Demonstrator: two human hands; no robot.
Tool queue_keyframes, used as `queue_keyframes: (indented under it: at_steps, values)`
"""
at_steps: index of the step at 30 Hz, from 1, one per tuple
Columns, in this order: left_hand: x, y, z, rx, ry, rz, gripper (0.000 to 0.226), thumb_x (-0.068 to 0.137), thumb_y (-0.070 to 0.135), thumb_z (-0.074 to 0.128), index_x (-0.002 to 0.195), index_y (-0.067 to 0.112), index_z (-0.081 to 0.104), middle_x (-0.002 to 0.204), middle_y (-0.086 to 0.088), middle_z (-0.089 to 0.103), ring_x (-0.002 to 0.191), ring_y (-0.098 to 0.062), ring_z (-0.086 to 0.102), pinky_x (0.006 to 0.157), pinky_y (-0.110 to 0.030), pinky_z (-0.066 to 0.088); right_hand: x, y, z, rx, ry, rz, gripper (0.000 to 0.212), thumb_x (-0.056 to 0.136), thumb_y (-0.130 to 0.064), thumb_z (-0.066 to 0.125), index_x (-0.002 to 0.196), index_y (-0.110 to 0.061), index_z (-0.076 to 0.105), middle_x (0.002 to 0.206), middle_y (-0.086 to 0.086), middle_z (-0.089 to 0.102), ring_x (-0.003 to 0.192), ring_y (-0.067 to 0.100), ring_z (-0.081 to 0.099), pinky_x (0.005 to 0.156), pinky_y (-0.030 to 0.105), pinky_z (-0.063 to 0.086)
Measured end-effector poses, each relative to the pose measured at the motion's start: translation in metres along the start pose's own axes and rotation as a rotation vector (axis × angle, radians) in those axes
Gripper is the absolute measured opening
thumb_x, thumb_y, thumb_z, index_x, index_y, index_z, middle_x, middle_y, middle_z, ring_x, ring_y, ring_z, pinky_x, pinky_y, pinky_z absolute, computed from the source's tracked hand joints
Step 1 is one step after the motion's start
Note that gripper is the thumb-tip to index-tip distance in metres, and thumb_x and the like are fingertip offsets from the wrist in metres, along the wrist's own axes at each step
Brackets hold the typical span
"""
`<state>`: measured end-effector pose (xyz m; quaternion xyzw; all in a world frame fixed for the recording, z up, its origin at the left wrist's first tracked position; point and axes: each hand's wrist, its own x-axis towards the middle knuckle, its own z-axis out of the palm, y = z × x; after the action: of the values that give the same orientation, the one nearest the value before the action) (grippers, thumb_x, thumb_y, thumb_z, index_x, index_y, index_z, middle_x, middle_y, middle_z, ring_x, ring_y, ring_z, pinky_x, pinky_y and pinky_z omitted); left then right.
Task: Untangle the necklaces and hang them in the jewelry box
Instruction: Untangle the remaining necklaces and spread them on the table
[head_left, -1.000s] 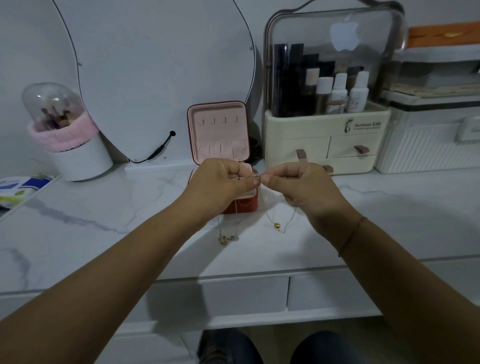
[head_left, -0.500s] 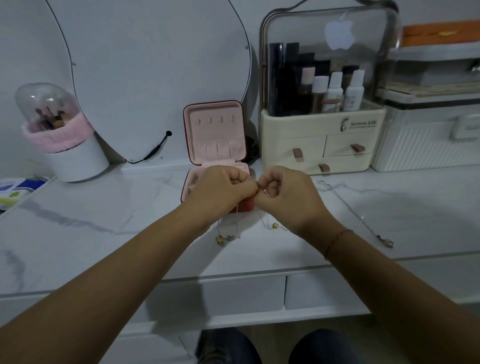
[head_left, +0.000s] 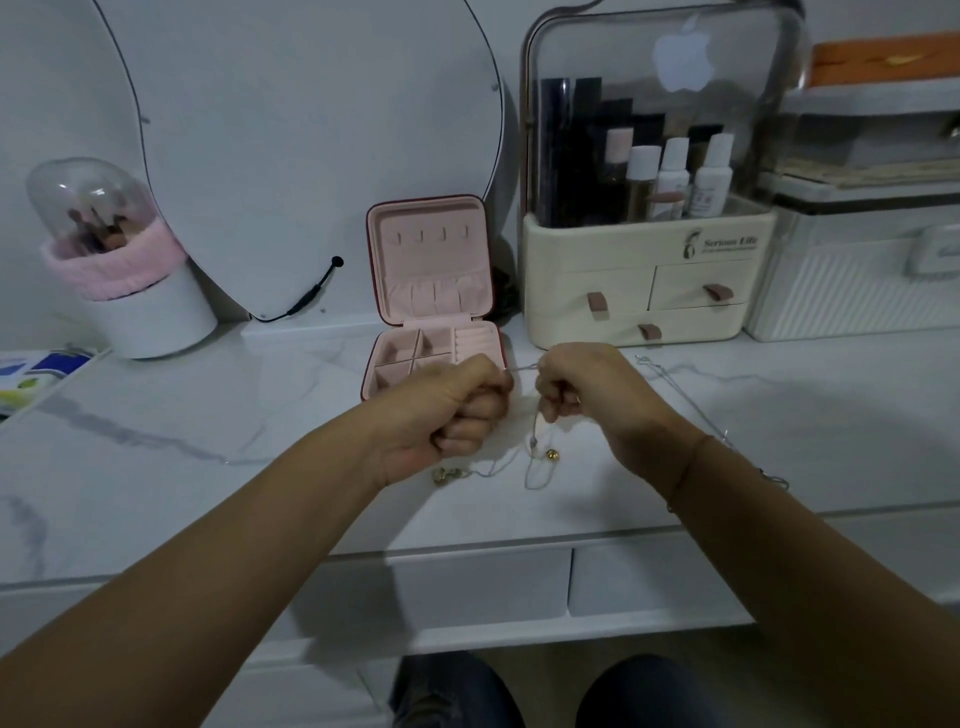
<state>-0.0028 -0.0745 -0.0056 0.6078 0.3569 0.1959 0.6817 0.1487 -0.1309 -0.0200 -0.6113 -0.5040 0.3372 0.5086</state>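
Just in front of the open jewelry box (head_left: 430, 291), the left hand (head_left: 451, 413) and right hand (head_left: 589, 391) are curled tight, each pinching the thin necklace chain (head_left: 522, 368) stretched between them; its rest, seemingly tangled, droops onto the counter (head_left: 208, 415)

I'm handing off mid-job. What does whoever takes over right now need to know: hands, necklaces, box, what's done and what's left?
Left hand: pinches the thin chain.
Right hand: pinches the same chain, which is taut between the hands.
More chain hangs from the right hand to the table; the gold bead and gold pendant lie there.
A separate silver necklace lies stretched out on the right.
Jewelry box: open behind the hands, lid hooks bare.
Done: one necklace freed, it seems.
Left: finish untangling, hang all.
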Motion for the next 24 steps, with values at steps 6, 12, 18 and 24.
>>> queue_keyframes:
  at_steps: [6, 12, 18, 24]
  values:
    - [-0.002, 0.004, -0.007, 0.061, 0.023, 0.103, 0.02, 0.093, 0.014, 0.042, 0.077, 0.007, 0.052, 0.067, -0.011, 0.044, 0.036, -0.009, 0.024, 0.035, -0.017, 0.016, 0.004, 0.007, -0.01, 0.439, -0.148, 0.137, 0.021, 0.087, -0.009, 0.041, 0.068, -0.01, 0.051, 0.068, 0.004, 0.053, 0.068, 0.016, 0.052, 0.079, 0.034, 0.036]
    - [-0.004, 0.011, 0.0, 0.24, 0.078, 0.164, 0.007, 0.089, 0.016, 0.061, 0.091, 0.009, 0.062, 0.048, 0.003, 0.044, 0.039, -0.007, 0.028, 0.037, -0.017, 0.022, 0.0, -0.001, -0.007, 0.217, -0.164, 0.014, 0.03, 0.076, -0.022, 0.055, 0.084, 0.007, 0.059, 0.08, 0.015, 0.052, 0.079, 0.022, 0.048, 0.078, 0.035, 0.041]
    - [-0.005, 0.011, 0.0, 0.392, 0.237, 0.222, 0.016, 0.074, 0.029, 0.078, 0.089, 0.022, 0.076, 0.056, 0.014, 0.06, 0.061, -0.01, 0.051, 0.056, -0.022, 0.038, -0.002, -0.006, -0.011, -0.018, -0.131, -0.033, 0.02, 0.089, -0.013, 0.056, 0.08, -0.003, 0.07, 0.069, 0.001, 0.063, 0.059, -0.002, 0.053, 0.069, 0.024, 0.041]
    - [-0.004, 0.003, 0.001, 0.388, 0.312, 0.298, 0.011, 0.073, 0.027, 0.079, 0.083, 0.021, 0.078, 0.085, 0.007, 0.075, 0.095, -0.016, 0.067, 0.094, -0.041, 0.051, 0.001, -0.009, -0.013, -0.174, -0.071, -0.086, 0.013, 0.086, -0.015, 0.064, 0.085, -0.006, 0.073, 0.077, 0.003, 0.069, 0.069, 0.002, 0.06, 0.063, 0.008, 0.047]
